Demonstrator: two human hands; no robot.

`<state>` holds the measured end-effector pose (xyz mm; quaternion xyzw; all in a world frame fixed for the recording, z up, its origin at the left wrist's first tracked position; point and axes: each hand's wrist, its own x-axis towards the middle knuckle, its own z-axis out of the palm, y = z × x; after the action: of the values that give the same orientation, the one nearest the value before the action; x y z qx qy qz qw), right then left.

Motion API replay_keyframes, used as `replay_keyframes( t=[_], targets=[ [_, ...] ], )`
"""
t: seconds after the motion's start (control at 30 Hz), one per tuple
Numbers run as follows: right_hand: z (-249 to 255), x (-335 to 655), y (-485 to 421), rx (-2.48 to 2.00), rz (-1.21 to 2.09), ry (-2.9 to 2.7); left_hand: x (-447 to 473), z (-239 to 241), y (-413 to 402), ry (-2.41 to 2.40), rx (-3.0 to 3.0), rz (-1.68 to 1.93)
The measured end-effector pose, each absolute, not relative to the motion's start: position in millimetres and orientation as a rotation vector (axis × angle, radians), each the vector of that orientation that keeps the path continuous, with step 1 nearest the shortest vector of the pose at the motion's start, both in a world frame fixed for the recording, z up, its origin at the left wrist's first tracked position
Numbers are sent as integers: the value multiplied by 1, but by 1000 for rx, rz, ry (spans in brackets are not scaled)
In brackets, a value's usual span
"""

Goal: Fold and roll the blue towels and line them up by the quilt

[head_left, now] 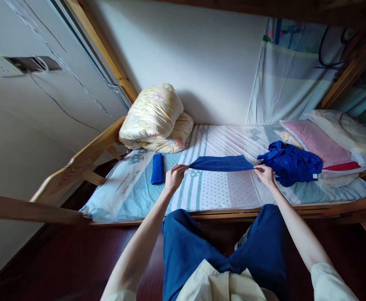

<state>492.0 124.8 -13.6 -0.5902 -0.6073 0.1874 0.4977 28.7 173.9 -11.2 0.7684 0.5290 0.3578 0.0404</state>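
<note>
Stretched between my two hands is a long, narrow strip of folded blue cloth [222, 163], just over the bed. My left hand [175, 177] pinches its left corner and my right hand [264, 174] pinches its right corner. A neat blue folded bundle [157, 169] lies on the bed left of my left hand. Right of my right hand sits a crumpled heap of blue cloth [291, 163] with a small white label. What kind of garment or cloth these are, I cannot tell.
The bed's patterned sheet [214, 190] spreads under the cloth. A rolled yellow quilt [153, 113] sits at the back left. At the right are a pink pillow [317, 140] and plastic-wrapped bedding [346, 129]. A wooden rail [79, 167] borders the left end; an upper bunk beam [233, 6] runs overhead.
</note>
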Motion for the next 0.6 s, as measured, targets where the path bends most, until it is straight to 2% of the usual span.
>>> replay_keyframes(
  t=[0.1, 0.23, 0.37, 0.6],
  targets=[
    [-64, 487, 107, -1507, 544, -1477, 26, -61, 154, 1635, 2393, 908],
    [-135, 472, 70, -1732, 728, -1435, 33, -123, 118, 1679, 2314, 421],
    [-183, 462, 37, -1936, 954, -1244, 44, -165, 87, 1700, 2131, 48],
    [-208, 452, 34, -1949, 1001, -970, 59, -190, 95, 1925, 1577, 275]
  ],
)
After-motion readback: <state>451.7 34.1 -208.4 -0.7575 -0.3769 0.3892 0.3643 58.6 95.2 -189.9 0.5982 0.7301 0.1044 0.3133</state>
